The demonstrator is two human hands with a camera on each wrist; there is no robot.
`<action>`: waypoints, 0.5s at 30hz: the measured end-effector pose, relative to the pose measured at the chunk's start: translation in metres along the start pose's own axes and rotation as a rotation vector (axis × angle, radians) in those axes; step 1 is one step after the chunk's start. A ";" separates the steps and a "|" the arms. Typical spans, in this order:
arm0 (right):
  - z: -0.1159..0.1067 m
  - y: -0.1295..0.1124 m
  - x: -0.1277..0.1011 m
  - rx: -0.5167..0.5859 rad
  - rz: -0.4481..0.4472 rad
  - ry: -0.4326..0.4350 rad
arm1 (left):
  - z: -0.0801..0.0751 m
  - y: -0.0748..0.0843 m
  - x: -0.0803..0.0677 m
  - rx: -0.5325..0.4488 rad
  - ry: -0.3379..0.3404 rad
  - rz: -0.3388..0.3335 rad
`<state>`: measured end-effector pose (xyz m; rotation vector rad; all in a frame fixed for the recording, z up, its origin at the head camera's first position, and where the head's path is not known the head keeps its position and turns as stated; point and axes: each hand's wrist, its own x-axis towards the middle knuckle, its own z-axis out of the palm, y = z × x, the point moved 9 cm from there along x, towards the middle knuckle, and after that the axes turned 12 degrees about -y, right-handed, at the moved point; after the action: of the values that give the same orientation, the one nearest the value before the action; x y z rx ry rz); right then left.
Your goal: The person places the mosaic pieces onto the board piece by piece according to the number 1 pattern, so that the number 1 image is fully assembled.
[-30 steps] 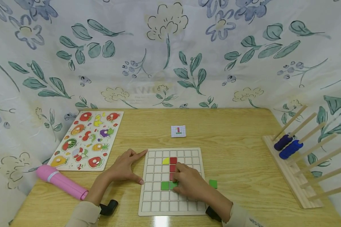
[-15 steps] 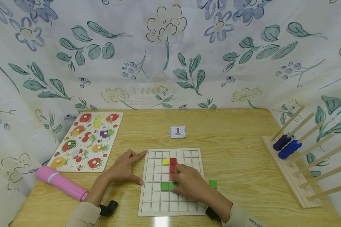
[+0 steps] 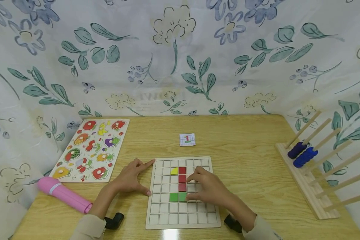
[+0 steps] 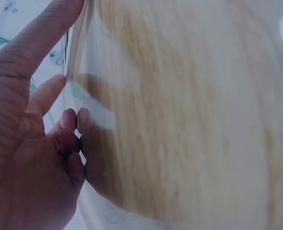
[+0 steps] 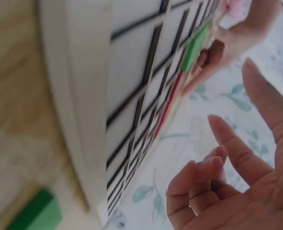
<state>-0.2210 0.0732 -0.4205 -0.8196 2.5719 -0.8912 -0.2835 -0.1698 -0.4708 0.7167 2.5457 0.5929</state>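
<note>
A pale wooden grid board [image 3: 159, 213] lies on the table. Seated in its cells are a yellow piece [image 3: 174, 171], a column of red square tiles [image 3: 182, 179] and two green square tiles [image 3: 174, 197] side by side below. My left hand [image 3: 130, 178] rests with spread thumb and index finger at the board's left edge. Over the right part of the grid hovers my right hand [image 3: 210, 188], thumb and fingers parted, holding nothing. A loose green tile [image 5: 36, 213] lies beside the board in the right wrist view; in the head view my right arm hides it.
A small printed pattern card [image 3: 187, 139] lies behind the board. To the left are a fruit puzzle board [image 3: 91, 150] and a pink rolled item [image 3: 66, 195]. A wooden peg rack [image 3: 309, 186] with blue rings stands at the right. Floral cloth [image 3: 180, 66] hangs behind.
My right hand has drawn back to the right from the second green tile, its fingers spreading. That tile and the lower red ones show more fully now. My left hand stays in place.
</note>
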 end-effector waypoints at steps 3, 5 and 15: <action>-0.007 0.006 -0.007 0.071 -0.005 -0.003 | 0.000 0.000 0.000 -0.003 0.000 0.000; -0.011 0.010 -0.011 0.114 -0.001 -0.002 | 0.000 0.001 -0.001 0.000 0.001 0.000; -0.020 0.030 -0.030 0.188 0.018 0.035 | -0.001 0.001 -0.001 0.002 -0.001 0.000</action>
<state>-0.2190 0.1202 -0.4216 -0.7322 2.4729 -1.1304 -0.2831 -0.1694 -0.4692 0.7175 2.5460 0.5899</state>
